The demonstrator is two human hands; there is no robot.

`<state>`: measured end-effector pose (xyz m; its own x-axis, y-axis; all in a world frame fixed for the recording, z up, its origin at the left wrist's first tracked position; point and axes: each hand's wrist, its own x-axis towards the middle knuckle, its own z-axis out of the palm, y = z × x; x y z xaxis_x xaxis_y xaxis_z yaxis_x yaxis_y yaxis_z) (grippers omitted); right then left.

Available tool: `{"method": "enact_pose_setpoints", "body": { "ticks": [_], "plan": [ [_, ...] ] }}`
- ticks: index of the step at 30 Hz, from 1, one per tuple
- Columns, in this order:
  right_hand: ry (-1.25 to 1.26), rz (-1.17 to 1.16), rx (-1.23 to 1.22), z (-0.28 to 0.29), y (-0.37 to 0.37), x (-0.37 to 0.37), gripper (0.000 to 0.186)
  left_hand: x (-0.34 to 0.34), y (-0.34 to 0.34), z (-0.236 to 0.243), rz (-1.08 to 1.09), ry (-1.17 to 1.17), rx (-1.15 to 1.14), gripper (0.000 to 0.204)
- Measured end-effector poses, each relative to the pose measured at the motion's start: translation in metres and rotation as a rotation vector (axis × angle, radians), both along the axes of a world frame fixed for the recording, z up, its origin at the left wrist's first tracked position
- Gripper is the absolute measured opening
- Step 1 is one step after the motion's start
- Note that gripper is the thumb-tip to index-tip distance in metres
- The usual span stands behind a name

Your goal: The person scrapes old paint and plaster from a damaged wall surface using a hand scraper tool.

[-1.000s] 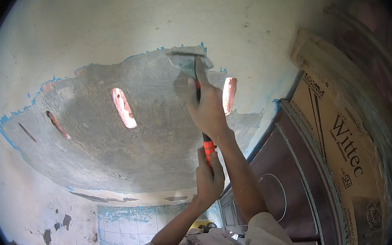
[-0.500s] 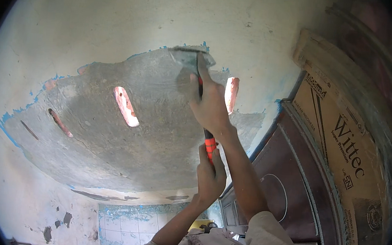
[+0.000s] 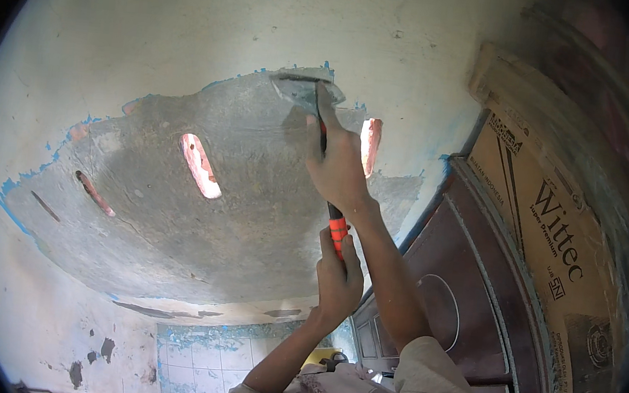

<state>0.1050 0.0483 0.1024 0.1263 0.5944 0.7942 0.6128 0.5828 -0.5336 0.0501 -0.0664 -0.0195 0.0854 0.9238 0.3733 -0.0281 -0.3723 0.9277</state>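
Both hands grip one long scraper (image 3: 305, 93) with a wide metal blade and a black and orange handle. My right hand (image 3: 340, 167) is closed round the upper handle, with its index finger stretched along toward the blade. Lower down, my left hand (image 3: 339, 281) wraps the orange end of the handle. The blade lies against the wall, just below the upper edge of a bare grey patch (image 3: 259, 138). Blue paint flecks and pale paint border this patch. My right hand hides part of the handle.
Slots with pink, brick-coloured insides, such as this slot (image 3: 201, 167), cut through the grey patch. To the right stand a dark brown door (image 3: 450, 285) and a flattened cardboard box (image 3: 533, 210). White tiles (image 3: 204, 364) line a wall at the bottom.
The view has tipped slightly, so the wall sits a little higher in it. Against the wall, the scraper blade is slightly lower and less blurred. Both hands keep their grip.
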Motion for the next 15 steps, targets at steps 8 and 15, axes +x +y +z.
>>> {"method": "enact_pose_setpoints", "body": {
  "ticks": [8,15],
  "plan": [
    [-0.036,-0.036,-0.016,0.009,-0.002,0.001,0.054,-0.001,0.003,0.007,-0.006,0.009,-0.002,0.033],
    [-0.039,-0.069,0.036,-0.001,0.003,0.004,0.055,-0.001,0.002,-0.004,0.011,0.045,-0.017,0.032]
  ]
}}
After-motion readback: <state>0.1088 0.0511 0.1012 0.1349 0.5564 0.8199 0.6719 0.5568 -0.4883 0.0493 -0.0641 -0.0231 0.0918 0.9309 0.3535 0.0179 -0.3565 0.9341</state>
